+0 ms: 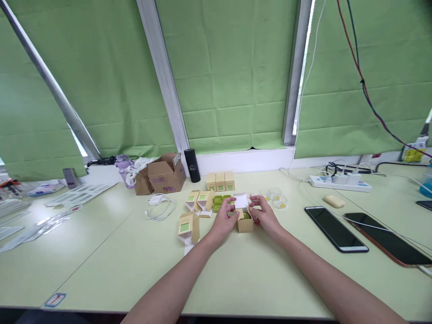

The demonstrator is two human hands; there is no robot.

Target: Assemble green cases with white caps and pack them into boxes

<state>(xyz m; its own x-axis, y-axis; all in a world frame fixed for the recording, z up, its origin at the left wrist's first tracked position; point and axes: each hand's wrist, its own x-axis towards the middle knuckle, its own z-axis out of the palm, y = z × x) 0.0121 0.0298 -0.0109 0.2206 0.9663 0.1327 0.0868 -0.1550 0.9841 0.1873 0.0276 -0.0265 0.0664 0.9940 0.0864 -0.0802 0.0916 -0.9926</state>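
Observation:
A small kraft cardboard box [245, 226] stands open on the table, its white-lined lid flap raised and something green inside. At its left my left hand [223, 218] has its thumb and fingers closed on a side flap. On the other side my right hand [263, 214] pinches the box's right edge or flap. Just behind the left hand sit several green containers [218, 202]. Open kraft boxes [204, 200] lie to the left, with another open box [187, 228] nearer me. Three closed kraft boxes [220, 181] are lined up behind. Clear round cups [277, 198] with yellow spots rest behind the right hand.
On the right are two phones [335, 228], a cream-coloured case [334, 201] and a power strip [340, 182] with cables. A white charger with cable [160, 206], a brown carton [167, 175] and a black bottle [192, 165] are to the left. Plastic sheets [37, 231] lie farther left.

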